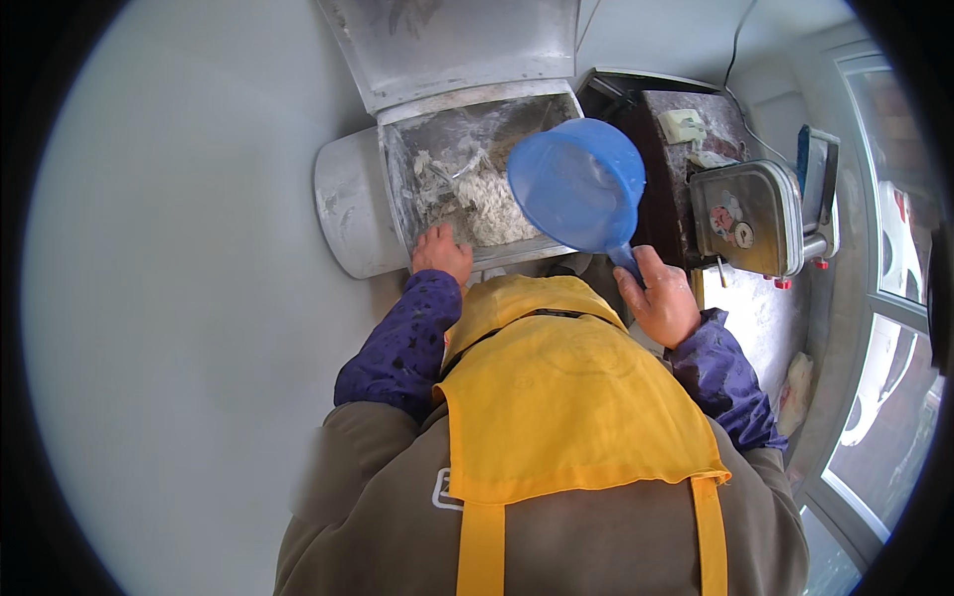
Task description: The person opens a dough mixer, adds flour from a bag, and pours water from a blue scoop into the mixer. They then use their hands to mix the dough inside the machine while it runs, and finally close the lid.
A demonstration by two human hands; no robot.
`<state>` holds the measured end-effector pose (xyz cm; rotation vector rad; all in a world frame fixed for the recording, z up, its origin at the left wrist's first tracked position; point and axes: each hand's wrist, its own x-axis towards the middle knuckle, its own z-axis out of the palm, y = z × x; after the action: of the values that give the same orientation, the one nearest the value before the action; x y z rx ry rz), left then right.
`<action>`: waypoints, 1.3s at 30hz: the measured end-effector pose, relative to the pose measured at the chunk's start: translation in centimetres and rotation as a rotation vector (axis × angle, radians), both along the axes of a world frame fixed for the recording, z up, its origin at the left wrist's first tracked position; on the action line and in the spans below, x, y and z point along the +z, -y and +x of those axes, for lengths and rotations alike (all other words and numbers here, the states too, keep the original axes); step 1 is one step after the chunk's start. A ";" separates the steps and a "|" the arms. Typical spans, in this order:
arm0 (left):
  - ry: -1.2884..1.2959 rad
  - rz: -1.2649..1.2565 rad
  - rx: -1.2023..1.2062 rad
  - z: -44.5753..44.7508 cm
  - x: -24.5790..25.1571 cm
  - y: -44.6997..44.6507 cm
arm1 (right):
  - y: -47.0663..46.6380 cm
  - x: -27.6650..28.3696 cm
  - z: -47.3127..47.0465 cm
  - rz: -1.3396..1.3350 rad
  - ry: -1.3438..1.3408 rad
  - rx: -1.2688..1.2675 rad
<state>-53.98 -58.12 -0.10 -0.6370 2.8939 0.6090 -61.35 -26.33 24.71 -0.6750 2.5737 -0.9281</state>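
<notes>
My right hand (pixel 659 298) grips the handle of a blue plastic dipper (pixel 577 186), which is held tilted over the right side of a metal dough mixer's trough (pixel 477 261). Whether any liquid is left in the dipper is hard to tell. In the trough lies shaggy, floury dough (pixel 492 205), with loose crumbs and flour about it and on the walls. Part of a metal mixing bar (pixel 466 165) shows among the dough. My left hand (pixel 443 253) rests at the trough's near left corner, fingers reaching over the rim and holding nothing.
The mixer's metal lid (pixel 462 45) stands raised behind the trough; its white housing (pixel 354 205) bulges out at left. To the right are a floury dark cabinet (pixel 663 156) and a metal roller machine (pixel 745 216) with red feet. A cable (pixel 738 89) hangs by the windows.
</notes>
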 end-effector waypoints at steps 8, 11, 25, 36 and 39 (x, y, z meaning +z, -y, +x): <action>-0.027 0.008 -0.003 0.0 0.1 -0.1 | 3.0 0.0 -0.3 -0.024 -0.013 0.157; -0.031 0.010 -0.005 0.0 -0.3 0.1 | 3.1 0.1 -0.2 -0.027 -0.020 0.144; 0.025 0.012 -0.006 -0.1 -0.8 0.2 | -2.3 -0.3 -0.5 0.051 -0.021 -0.160; -0.025 -0.012 -0.010 0.0 -0.3 0.0 | -3.3 -0.9 -0.7 0.026 -0.070 -0.195; -0.032 -0.014 -0.009 0.0 -0.4 0.0 | -3.3 -1.0 -0.7 0.026 -0.093 -0.189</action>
<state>-53.95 -58.11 -0.47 -0.6215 2.9319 0.6033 -62.10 -23.01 23.75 -0.4846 2.7645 -0.9390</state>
